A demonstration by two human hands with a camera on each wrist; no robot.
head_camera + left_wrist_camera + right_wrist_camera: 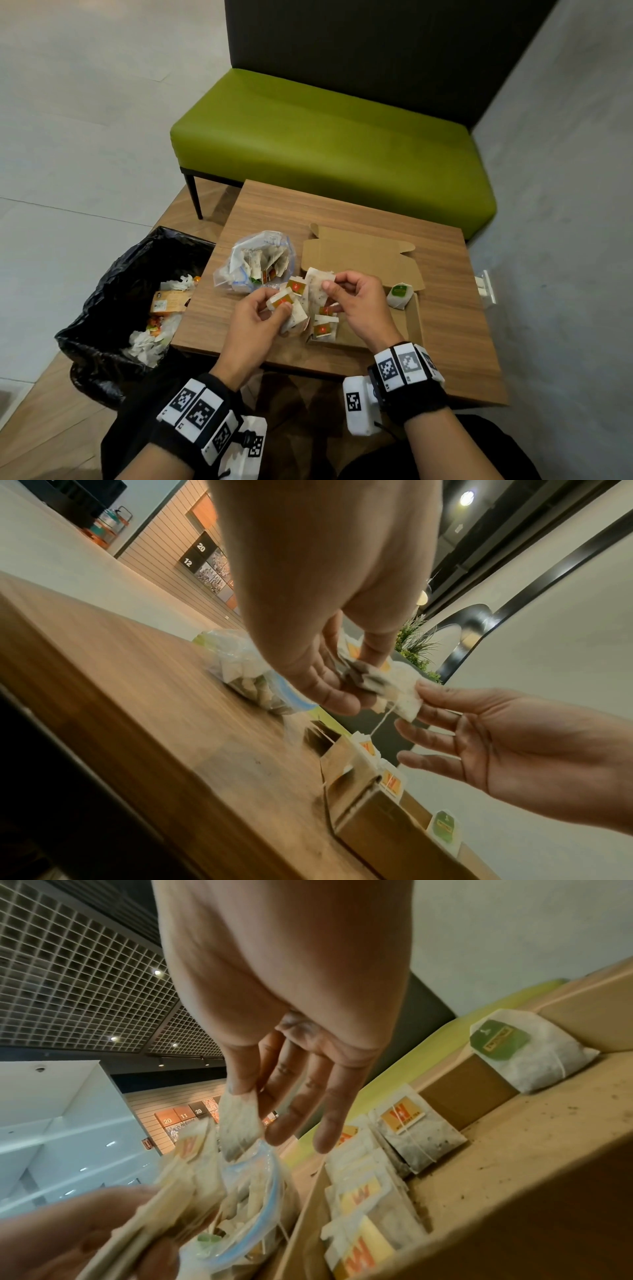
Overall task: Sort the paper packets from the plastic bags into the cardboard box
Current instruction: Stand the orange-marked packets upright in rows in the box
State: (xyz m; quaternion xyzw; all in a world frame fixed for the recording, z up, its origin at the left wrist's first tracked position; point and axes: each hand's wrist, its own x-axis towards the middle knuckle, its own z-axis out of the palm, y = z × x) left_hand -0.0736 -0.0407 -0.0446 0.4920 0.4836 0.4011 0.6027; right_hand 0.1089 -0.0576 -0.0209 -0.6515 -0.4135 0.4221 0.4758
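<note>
My left hand (278, 306) grips a small bunch of white paper packets (291, 310) with orange tags, just above the table's near side. My right hand (330, 285) pinches the top corner of one packet (317, 280) from that bunch between thumb and forefinger; its other fingers stay straight in the right wrist view. The open cardboard box (412, 317) lies under and right of the hands, with several orange-tagged packets (363, 1194) standing in it and one green-tagged packet (399, 294) at its far corner. A clear plastic bag (255, 262) with more packets lies left of the box.
A bin lined with a black bag (113, 274) stands left of the wooden table (445, 342), holding paper scraps. A green bench (325, 144) sits behind the table, and a grey wall runs along the right.
</note>
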